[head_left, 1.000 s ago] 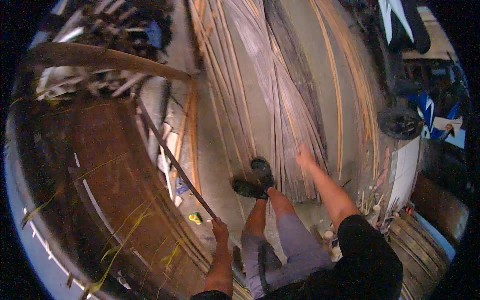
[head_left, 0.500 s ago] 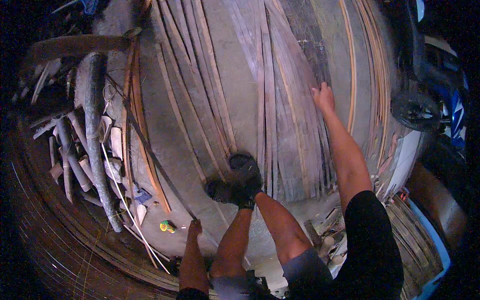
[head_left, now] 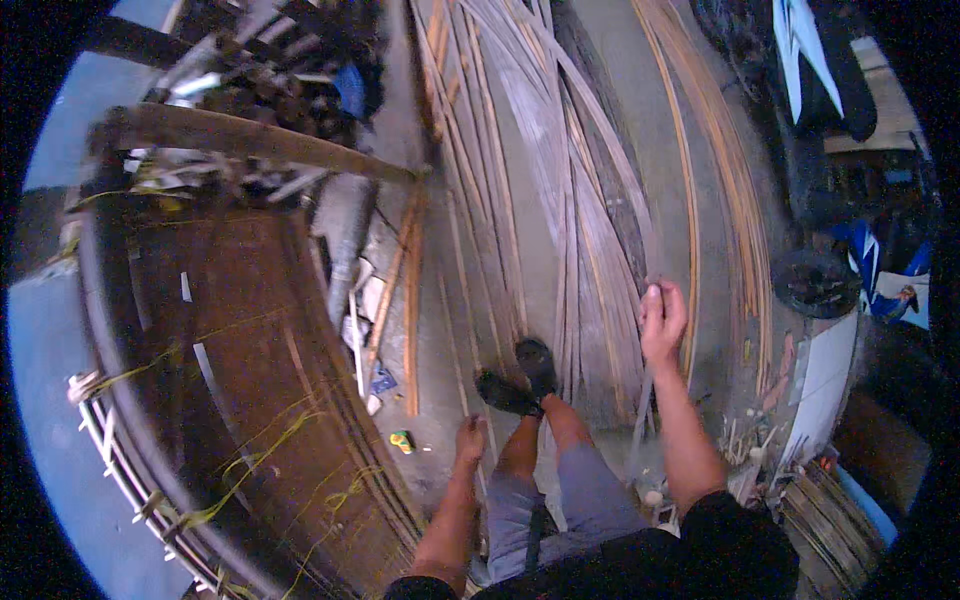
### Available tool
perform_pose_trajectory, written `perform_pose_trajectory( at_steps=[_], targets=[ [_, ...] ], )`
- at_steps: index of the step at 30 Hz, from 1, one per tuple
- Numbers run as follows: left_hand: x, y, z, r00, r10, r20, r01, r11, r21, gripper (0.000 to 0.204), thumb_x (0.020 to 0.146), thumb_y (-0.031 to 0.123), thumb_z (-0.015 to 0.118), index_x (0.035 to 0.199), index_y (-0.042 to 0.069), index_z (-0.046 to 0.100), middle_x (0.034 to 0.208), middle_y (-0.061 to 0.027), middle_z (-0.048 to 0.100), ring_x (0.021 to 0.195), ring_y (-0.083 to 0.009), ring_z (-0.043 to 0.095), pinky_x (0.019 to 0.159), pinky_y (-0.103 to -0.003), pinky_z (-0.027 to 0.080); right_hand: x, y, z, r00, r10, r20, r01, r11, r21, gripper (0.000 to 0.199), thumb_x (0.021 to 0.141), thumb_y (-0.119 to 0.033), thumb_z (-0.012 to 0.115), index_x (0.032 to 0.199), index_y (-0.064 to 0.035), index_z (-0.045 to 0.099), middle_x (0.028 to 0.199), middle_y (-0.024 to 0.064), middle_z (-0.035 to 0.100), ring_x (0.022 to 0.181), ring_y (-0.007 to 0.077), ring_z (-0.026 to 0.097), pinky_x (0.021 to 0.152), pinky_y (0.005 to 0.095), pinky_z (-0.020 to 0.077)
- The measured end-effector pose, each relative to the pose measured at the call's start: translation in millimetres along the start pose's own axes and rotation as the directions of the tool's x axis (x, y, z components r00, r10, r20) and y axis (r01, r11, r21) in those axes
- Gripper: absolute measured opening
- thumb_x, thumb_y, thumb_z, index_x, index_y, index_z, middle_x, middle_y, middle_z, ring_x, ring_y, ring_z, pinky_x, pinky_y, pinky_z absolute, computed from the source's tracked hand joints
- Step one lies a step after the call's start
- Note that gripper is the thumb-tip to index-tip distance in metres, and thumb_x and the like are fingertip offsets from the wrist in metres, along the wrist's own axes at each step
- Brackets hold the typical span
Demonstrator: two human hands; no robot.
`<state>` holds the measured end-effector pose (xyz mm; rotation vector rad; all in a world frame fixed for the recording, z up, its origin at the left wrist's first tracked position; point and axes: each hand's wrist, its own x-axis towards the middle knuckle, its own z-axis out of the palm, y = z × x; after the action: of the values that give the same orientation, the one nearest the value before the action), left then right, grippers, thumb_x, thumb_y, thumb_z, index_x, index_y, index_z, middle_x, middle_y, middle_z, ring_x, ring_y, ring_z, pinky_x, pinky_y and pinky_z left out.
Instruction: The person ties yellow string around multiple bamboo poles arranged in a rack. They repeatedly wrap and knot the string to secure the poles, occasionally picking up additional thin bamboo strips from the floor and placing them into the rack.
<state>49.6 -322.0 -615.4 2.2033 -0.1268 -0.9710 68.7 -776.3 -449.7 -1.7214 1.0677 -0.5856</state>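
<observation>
My right hand (head_left: 663, 322) is closed around a long, thin wooden strip (head_left: 622, 165). From my fingers the strip curves up and away over the pile, and a pale, blurred length hangs below my hand. My left hand (head_left: 470, 440) is closed and low, left of my dark shoes (head_left: 510, 392). What its fingers hold, if anything, I cannot make out. Between my hands a loose heap of long, flat strips (head_left: 560, 200) runs away from my feet across the concrete floor, several crossing each other.
Orange-brown strips (head_left: 735, 200) lie along the right. A brown slatted surface with yellow strands (head_left: 250, 350) fills the left. Logs and scrap wood (head_left: 270, 110) lie at the far left. A small yellow-green object (head_left: 401, 441) and blue scrap (head_left: 383, 380) are on the floor.
My view has swung left, showing more of the brown surface. My right hand has come nearer, lifting and bending the strip. The dark strip running to my left hand no longer shows.
</observation>
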Motion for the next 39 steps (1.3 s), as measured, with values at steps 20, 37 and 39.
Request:
perform_pose_trajectory(
  at_steps=[20,37,39],
  targets=[
    [-280.8,507.3,-396.3,0.56,0.279,-0.78,-0.578,0.806,-0.126,0.025,0.102,0.021,0.046,0.102,-0.001,0.059,0.076,-0.0067,0.057,0.069,-0.0123,0.053,0.065,-0.028,0.045,-238.9,-447.9,108.8,0.467,-0.633,0.618,-0.222,0.592,0.774,0.058,0.099,-0.056,0.034,0.122,-0.0052,0.051,0.115,0.0075,0.056,0.108,0.0182,0.054,0.094,0.036,0.0445],
    [-720.6,208.2,-297.2,0.219,-0.548,-0.807,0.541,0.756,-0.367,0.039,0.093,0.037,0.056,0.09,0.0,0.066,0.08,-0.0171,0.065,0.073,-0.0291,0.061,0.069,-0.039,0.046,-325.6,-505.5,259.2,0.27,-0.383,0.883,-0.52,0.714,0.468,0.018,0.096,-0.025,0.053,0.099,-0.0088,0.059,0.088,0.0062,0.063,0.073,0.0173,0.062,0.07,0.0377,0.0535],
    [-759.6,144.3,-290.3,0.131,-0.568,-0.813,0.698,0.635,-0.331,0.042,0.092,0.04,0.056,0.093,0.0,0.066,0.088,-0.0203,0.066,0.081,-0.0346,0.062,0.074,-0.041,0.047,-389.3,-494.6,232.9,0.008,-0.198,0.98,-0.523,0.835,0.173,0.017,0.097,-0.021,0.053,0.104,-0.0068,0.059,0.09,0.0064,0.064,0.072,0.0176,0.064,0.065,0.0348,0.055]
  ],
)
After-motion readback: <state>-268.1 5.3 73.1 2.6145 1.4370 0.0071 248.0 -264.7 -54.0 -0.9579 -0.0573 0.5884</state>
